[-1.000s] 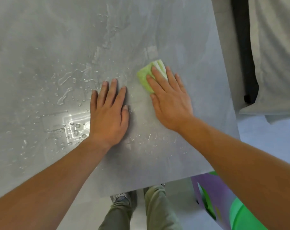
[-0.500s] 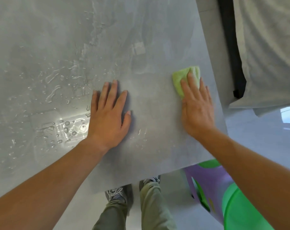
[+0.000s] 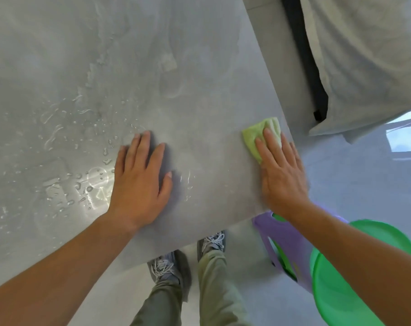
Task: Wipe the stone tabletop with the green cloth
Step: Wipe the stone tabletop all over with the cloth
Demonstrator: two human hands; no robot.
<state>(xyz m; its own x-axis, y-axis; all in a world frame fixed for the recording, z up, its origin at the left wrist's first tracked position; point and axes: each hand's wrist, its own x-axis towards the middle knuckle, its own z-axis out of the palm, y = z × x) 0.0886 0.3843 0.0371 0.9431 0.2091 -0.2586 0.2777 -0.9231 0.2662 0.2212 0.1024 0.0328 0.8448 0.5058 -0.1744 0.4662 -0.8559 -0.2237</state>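
Grey stone tabletop (image 3: 199, 67), kinda marbled, with a big patch of water droplets (image 3: 58, 128) and streaks over on the left side. The stretch between the hands looks mostly dry, with a few drops by the left thumb. Past the right edge there's a pale glossy floor (image 3: 364, 184), and a grey fabric (image 3: 364, 55) hangs in the top right with a dark strip along its side.

The green cloth (image 3: 256, 130) is light lime, folded up small, sitting right at the tabletop's right edge, not far from the near corner. The right hand (image 3: 282, 175) lies flat on it, fingers straight and pressing down, no curl round it, so only the far part of the cloth shows. The left hand (image 3: 138, 184) is palm down on bare stone, fingers loosely spread, holding nothing.

Count: one cloth, two hands, two grey shoes (image 3: 164, 267), one purple stool (image 3: 286, 238), and one green basin (image 3: 341, 290) just beside it under the right forearm.
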